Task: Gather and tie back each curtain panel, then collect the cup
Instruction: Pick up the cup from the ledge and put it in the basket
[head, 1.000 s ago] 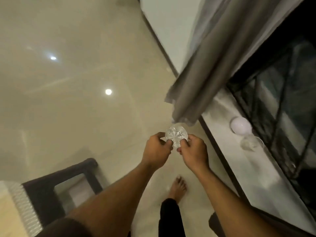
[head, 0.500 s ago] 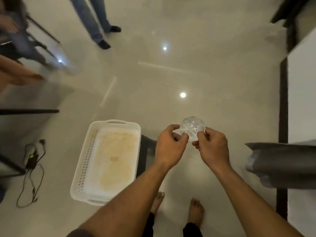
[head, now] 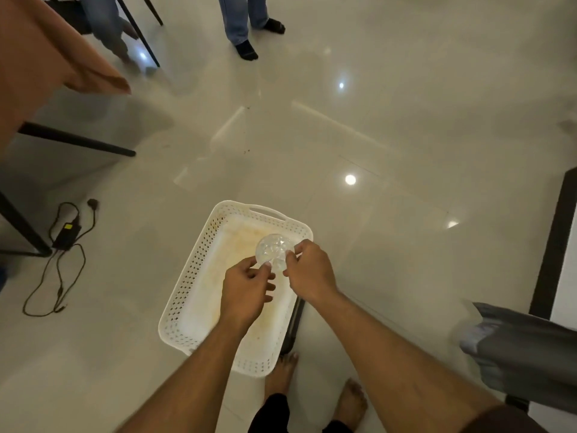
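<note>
A clear cut-glass cup (head: 273,252) is held out in front of me, its patterned bottom facing the camera. My left hand (head: 246,290) pinches its lower left edge and my right hand (head: 307,270) pinches its right edge. The cup hangs above a white perforated basket (head: 199,267) with a stained floor, which rests on a dark stand. The grey curtain's lower end (head: 524,348) shows at the right edge.
Glossy tiled floor all round. A black power adapter with its cable (head: 66,231) lies at left by dark table legs (head: 78,142). A person's legs (head: 240,26) stand at the back. An orange cloth (head: 46,64) hangs at top left. A dark door frame (head: 555,245) is at right.
I have turned away from the window and curtain toward the room. The basket has come under my hands, and the cup, still held in both hands, is now over it.
</note>
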`<state>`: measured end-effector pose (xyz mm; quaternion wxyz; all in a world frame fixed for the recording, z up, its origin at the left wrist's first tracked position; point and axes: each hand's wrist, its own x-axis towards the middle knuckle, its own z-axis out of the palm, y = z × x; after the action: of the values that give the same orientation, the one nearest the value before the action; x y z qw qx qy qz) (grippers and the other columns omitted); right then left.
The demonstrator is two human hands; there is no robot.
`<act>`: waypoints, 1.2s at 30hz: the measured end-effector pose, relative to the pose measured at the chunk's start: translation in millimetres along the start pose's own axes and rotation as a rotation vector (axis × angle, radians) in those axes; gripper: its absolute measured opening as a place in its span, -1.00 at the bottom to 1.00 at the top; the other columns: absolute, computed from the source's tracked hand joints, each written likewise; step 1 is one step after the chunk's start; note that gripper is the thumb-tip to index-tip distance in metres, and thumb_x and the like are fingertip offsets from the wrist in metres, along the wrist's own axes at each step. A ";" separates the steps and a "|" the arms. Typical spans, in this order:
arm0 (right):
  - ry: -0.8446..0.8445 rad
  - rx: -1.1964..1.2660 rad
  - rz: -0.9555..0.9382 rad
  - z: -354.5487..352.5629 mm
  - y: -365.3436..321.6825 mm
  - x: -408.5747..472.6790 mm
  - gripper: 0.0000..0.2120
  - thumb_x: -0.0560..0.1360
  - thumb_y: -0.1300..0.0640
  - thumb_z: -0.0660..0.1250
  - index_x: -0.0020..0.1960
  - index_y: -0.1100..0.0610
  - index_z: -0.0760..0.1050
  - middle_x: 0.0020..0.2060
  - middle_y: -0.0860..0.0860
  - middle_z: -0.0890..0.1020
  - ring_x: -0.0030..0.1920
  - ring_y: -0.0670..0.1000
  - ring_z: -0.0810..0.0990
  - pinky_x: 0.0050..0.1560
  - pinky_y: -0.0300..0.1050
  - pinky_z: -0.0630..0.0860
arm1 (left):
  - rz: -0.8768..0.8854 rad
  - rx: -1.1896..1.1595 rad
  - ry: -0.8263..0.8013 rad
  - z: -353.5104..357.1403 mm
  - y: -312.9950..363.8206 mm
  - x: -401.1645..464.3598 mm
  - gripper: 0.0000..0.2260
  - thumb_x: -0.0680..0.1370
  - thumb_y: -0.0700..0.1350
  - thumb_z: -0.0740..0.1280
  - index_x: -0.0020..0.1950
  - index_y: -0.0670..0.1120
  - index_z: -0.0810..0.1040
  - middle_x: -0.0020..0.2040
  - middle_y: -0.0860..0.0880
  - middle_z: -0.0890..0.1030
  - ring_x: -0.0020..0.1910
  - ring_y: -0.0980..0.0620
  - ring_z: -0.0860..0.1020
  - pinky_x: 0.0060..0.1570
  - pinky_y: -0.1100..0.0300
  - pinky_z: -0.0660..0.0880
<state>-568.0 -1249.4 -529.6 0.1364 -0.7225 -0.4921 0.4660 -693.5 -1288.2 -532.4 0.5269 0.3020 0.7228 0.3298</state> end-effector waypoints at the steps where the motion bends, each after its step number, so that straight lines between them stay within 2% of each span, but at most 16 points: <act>1: -0.001 -0.016 0.019 8.8 0.3 7.1 -0.78 0.69 0.01 0.22 0.23 0.12 0.48 0.00 0.09 0.71 -0.02 0.09 0.71 0.03 0.11 0.68 | -0.025 -0.011 -0.016 -2.6 -6.1 8.9 -0.83 0.65 -0.08 0.35 0.24 0.00 0.58 -0.13 -0.04 0.74 -0.20 0.01 0.72 -0.23 0.12 0.67; 5: 0.033 -0.133 0.091 34.8 7.8 31.1 -0.77 0.70 0.00 0.21 0.22 0.11 0.51 0.02 0.07 0.70 -0.01 0.08 0.70 -0.06 -0.05 0.65 | -0.091 -0.033 -0.060 -3.4 -25.7 38.8 -0.91 0.65 -0.11 0.35 0.07 0.06 0.63 -0.14 -0.07 0.74 -0.24 -0.01 0.71 -0.21 0.06 0.68; 7: 0.054 -0.209 0.121 42.2 14.4 39.1 -0.74 0.69 -0.01 0.22 0.23 0.12 0.56 0.07 0.06 0.69 0.01 0.07 0.66 -0.19 -0.19 0.50 | -0.121 -0.048 -0.079 -0.9 -34.3 47.6 -0.88 0.65 -0.12 0.35 0.01 0.08 0.64 -0.15 -0.09 0.74 -0.28 -0.01 0.68 -0.24 0.07 0.66; 9: 0.062 -0.233 0.152 48.5 20.5 45.0 -0.74 0.69 0.00 0.24 0.20 0.13 0.59 0.08 0.07 0.68 -0.04 0.06 0.62 -0.30 -0.24 0.35 | -0.148 -0.054 -0.097 1.8 -43.8 54.7 -0.89 0.66 -0.14 0.35 0.05 0.02 0.67 -0.15 -0.13 0.74 -0.29 -0.02 0.66 -0.25 0.08 0.65; 12: 0.064 -0.208 0.175 54.2 24.1 50.3 -0.75 0.69 0.00 0.24 0.19 0.12 0.60 0.05 0.06 0.70 -0.03 0.06 0.66 -0.28 -0.24 0.37 | -0.159 -0.066 -0.095 2.0 -52.1 61.0 -0.91 0.65 -0.12 0.37 0.09 -0.02 0.67 -0.17 -0.10 0.75 -0.30 -0.03 0.67 -0.24 0.07 0.64; 15: 0.073 -0.185 0.177 54.2 25.8 51.1 -0.76 0.68 0.00 0.25 0.16 0.12 0.61 0.01 0.06 0.71 -0.11 0.06 0.66 -0.39 -0.27 0.30 | -0.139 -0.037 -0.066 0.5 -53.8 62.9 -0.90 0.62 -0.09 0.41 0.12 0.03 0.58 -0.22 -0.05 0.75 -0.30 -0.03 0.70 -0.27 0.08 0.66; 17: 0.068 -0.164 0.154 51.8 27.3 46.8 -0.71 0.67 -0.04 0.26 0.23 0.12 0.59 0.07 0.05 0.71 -0.04 0.05 0.67 -0.30 -0.24 0.35 | -0.116 0.004 -0.005 -0.4 -52.9 61.0 -0.75 0.60 -0.05 0.44 0.24 0.06 0.48 -0.24 -0.08 0.74 -0.31 -0.05 0.71 -0.29 0.06 0.67; 19: 0.064 -0.119 0.130 47.2 30.6 38.8 -0.63 0.66 -0.10 0.27 0.33 0.12 0.55 0.16 0.03 0.68 0.09 0.06 0.67 -0.12 -0.20 0.41 | -0.059 0.108 0.072 0.9 -50.2 55.9 -0.64 0.59 0.03 0.44 0.34 0.01 0.46 -0.25 -0.08 0.72 -0.31 -0.06 0.70 -0.27 -0.01 0.67; 21: 0.080 -0.051 0.117 40.2 34.9 26.8 -0.58 0.65 -0.15 0.27 0.37 0.09 0.53 0.14 0.02 0.69 0.10 0.04 0.67 -0.07 -0.17 0.44 | 0.020 0.229 0.148 4.3 -45.1 45.7 -0.66 0.58 0.08 0.43 0.28 -0.02 0.50 -0.27 -0.05 0.69 -0.32 -0.02 0.67 -0.27 0.01 0.62; 24: 0.172 0.036 0.102 20.8 44.8 4.6 -0.63 0.65 -0.17 0.24 0.30 0.03 0.56 0.05 -0.05 0.68 -0.01 -0.02 0.66 -0.12 -0.19 0.46 | 0.142 0.324 0.186 16.8 -31.1 20.8 -0.81 0.56 0.12 0.42 0.05 0.03 0.56 -0.33 0.00 0.63 -0.41 0.12 0.58 -0.38 0.21 0.41; 26: 0.264 0.113 0.089 -1.8 60.7 -16.6 -0.71 0.65 -0.14 0.25 0.16 0.01 0.61 -0.09 -0.12 0.67 -0.14 -0.10 0.63 -0.23 -0.24 0.43 | 0.224 0.375 0.125 35.3 -23.5 -3.2 -0.83 0.57 0.12 0.41 -0.10 0.05 0.56 -0.35 0.01 0.61 -0.40 0.13 0.57 -0.37 0.22 0.39; 29: 0.376 0.197 0.106 -46.7 100.5 -55.6 -0.76 0.66 -0.11 0.25 0.08 0.00 0.61 -0.16 -0.11 0.69 -0.23 -0.16 0.61 -0.33 -0.33 0.38 | 0.326 0.426 -0.071 74.7 -21.6 -42.9 -0.82 0.60 0.05 0.40 -0.14 0.00 0.58 -0.32 -0.01 0.63 -0.32 0.05 0.60 -0.24 0.12 0.55; 31: 0.465 0.234 0.146 -84.4 146.4 -90.4 -0.75 0.65 -0.11 0.26 0.07 0.02 0.62 -0.18 -0.07 0.71 -0.23 -0.11 0.64 -0.32 -0.29 0.41 | 0.367 0.469 -0.232 114.2 -27.4 -77.0 -0.82 0.59 0.05 0.40 -0.15 -0.02 0.59 -0.29 -0.01 0.65 -0.27 0.00 0.63 -0.16 0.04 0.62; 33: 0.565 0.271 0.217 -118.5 197.8 -125.5 -0.74 0.64 -0.13 0.27 0.04 0.03 0.62 -0.22 -0.05 0.71 -0.22 -0.06 0.65 -0.28 -0.23 0.43 | 0.393 0.519 -0.384 155.2 -39.0 -110.9 -0.83 0.58 0.07 0.39 -0.11 0.00 0.60 -0.27 0.01 0.66 -0.30 0.07 0.63 -0.16 -0.02 0.65; 36: 0.694 0.341 0.344 -162.8 281.2 -180.1 -0.73 0.64 -0.12 0.28 0.10 0.06 0.61 -0.16 -0.01 0.72 -0.15 0.01 0.66 -0.20 -0.15 0.50 | 0.414 0.603 -0.548 223.7 -63.6 -168.1 -0.88 0.59 0.08 0.40 -0.09 0.07 0.59 -0.26 0.03 0.67 -0.34 0.10 0.65 -0.15 -0.09 0.67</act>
<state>-286.9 -1492.3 -530.9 0.3320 -0.8752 -0.2052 0.2858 -440.1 -1422.6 -539.3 0.5101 0.6560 0.5450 0.1109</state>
